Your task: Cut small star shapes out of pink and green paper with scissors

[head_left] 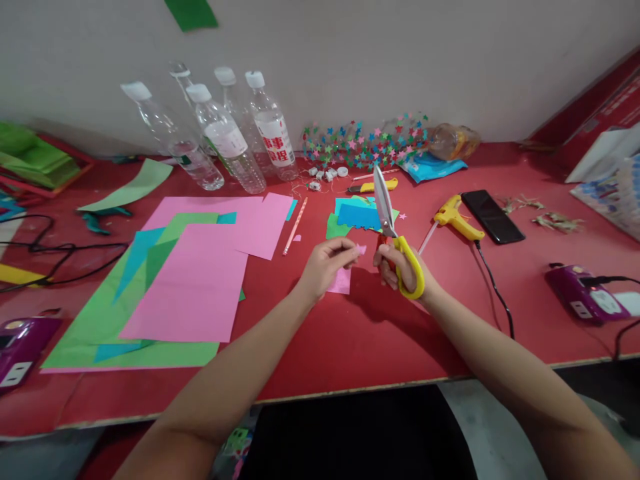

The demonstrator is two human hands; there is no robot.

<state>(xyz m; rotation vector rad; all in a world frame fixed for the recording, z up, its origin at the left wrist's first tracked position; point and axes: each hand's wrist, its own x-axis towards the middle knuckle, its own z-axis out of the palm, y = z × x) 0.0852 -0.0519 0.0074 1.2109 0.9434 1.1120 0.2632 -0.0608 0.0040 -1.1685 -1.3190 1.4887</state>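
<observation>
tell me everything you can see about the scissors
The scissors have bright yellow, plastic-looking loop handles and long, pale metal blades. The right hand grips them, fingers through the handle. They are held off the red table, blades pointing up and away, seemingly nearly closed. The left hand holds a small pink paper piece just beside them; whether the blades touch it is unclear.
</observation>
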